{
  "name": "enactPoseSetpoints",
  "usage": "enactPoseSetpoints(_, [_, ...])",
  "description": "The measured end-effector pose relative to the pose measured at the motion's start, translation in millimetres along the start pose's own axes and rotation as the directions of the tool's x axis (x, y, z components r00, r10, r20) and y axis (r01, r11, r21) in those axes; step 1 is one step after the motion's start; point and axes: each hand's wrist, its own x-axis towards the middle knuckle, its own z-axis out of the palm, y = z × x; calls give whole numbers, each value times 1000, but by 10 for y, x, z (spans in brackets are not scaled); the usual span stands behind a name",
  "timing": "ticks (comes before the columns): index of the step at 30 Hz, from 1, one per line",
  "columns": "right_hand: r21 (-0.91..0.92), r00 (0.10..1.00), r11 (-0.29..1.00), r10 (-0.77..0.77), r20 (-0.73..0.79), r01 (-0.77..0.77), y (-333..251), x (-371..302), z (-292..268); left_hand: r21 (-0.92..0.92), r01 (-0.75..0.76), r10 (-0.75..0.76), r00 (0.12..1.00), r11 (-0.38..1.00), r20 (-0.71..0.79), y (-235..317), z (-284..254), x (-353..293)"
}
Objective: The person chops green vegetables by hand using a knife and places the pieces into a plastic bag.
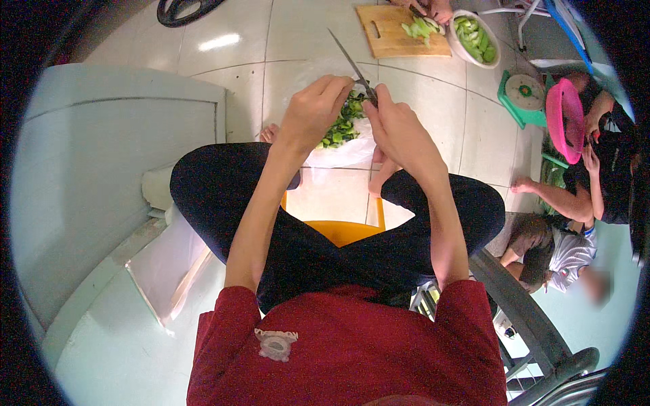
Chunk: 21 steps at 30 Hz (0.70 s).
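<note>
Right fingers (383, 100) clasping long steel knife (350, 59), left fingers (334, 86) curled, hold unclear, tan wooden board (391, 46), white bowl (461, 57) beside its right edge

I see pale tiled flr (298, 37); on it, 12 o'clock, clear plastic bag (349, 157) w/ chopped grns (349, 122); 1 o'clock, wooden bd (396, 46), white bowl (463, 58) just beside; 2 o'clock, grn scale (521, 97); 11 o'clock, blk ring-shaped obj (175, 23).

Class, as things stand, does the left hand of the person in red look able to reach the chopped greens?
Probably yes: the left hand is close, and much of the greens looks uncovered, with clear plastic around them. The knife in the right hand is nearby, though.
</note>
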Motion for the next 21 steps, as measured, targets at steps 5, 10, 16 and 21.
enactPoseSetpoints(5, [-11,996,1000,-4,-88,3,0,-15,70,-15,-13,12,1000,1000,-23,-23,28,-12])
enactPoseSetpoints(10, [-92,989,996,-32,-144,18,78,23,108,-31,-23,22,999,999,-26,-35,43,-10])
enactPoseSetpoints(16, [-115,994,993,-14,-111,1,130,51,129,6,-35,36,999,999,-24,-48,32,2])
enactPoseSetpoints(21, [-22,996,995,93,1,-93,-7,11,55,20,-40,40,998,999,-43,-64,20,-10])
